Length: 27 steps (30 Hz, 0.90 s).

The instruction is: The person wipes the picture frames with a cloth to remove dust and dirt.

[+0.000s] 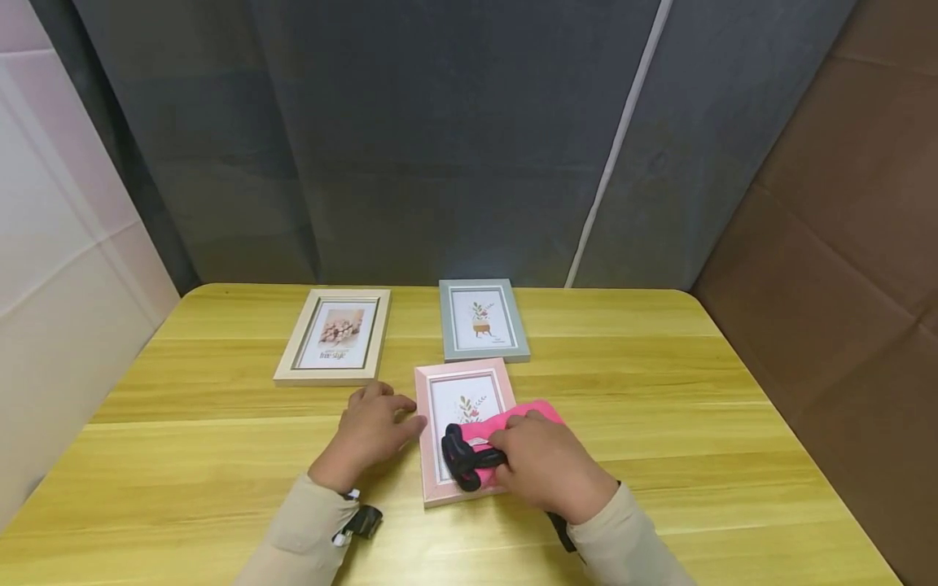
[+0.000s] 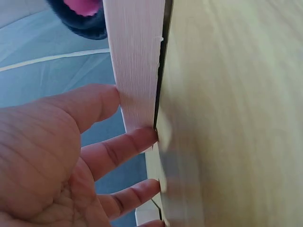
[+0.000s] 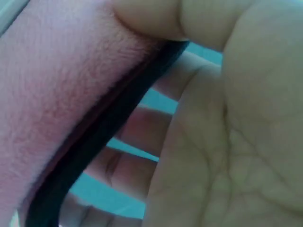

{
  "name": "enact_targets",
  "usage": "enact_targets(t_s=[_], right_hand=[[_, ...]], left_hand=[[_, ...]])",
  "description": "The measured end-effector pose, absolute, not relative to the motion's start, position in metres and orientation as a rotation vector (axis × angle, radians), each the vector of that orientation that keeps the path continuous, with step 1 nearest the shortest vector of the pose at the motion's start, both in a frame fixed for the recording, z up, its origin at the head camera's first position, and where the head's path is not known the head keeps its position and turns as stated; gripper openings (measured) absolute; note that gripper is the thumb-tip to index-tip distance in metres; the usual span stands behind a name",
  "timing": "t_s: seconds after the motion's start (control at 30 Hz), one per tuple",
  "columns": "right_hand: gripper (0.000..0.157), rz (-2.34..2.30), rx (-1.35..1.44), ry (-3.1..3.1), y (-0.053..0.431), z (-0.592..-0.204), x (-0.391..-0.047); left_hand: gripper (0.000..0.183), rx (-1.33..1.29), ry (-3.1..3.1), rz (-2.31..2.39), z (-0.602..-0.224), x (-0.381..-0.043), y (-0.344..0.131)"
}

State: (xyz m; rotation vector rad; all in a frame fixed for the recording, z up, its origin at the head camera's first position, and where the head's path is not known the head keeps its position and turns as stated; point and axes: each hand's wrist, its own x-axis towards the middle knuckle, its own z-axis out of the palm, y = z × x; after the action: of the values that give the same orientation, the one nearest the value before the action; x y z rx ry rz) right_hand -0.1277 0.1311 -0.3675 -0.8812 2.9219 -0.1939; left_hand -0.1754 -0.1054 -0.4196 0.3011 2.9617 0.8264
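A pink picture frame point(image 1: 432, 480) with a plant print lies face up on the table. My left hand point(image 1: 371, 427) is at its left side. In the left wrist view the thumb touches the pink side edge point(image 2: 135, 61), and the index fingertip is low at that edge by the tabletop. My right hand point(image 1: 545, 464) grips a bunched pink fleecy cloth point(image 1: 531, 411) with black edging over the frame's lower right part. The right wrist view shows the thumb on the cloth's pink pile point(image 3: 61, 90), the other fingers behind its black edging point(image 3: 106, 120).
A cream picture frame point(image 1: 288, 358) lies at the back left. Behind the pink frame is a grey-blue picture frame point(image 1: 520, 330), close to its top edge. A dark curtain point(image 1: 440, 146) hangs along the wooden table's point(image 1: 659, 456) far edge.
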Motion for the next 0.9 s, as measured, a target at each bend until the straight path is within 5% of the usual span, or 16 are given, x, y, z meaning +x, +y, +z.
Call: enact_targets(t_s=[0.47,0.9], right_hand=[[0.024,-0.067,-1.285,2.886,0.102,-0.378,-0.115],[0.004,-0.169,-0.933,2.918,0.133,-0.366,-0.127]], left_hand=[[0.036,0.245,2.919,0.838,-0.421,-0.175,-0.107],[0.034,0.284,2.940,0.819,-0.424,-0.177,-0.107]])
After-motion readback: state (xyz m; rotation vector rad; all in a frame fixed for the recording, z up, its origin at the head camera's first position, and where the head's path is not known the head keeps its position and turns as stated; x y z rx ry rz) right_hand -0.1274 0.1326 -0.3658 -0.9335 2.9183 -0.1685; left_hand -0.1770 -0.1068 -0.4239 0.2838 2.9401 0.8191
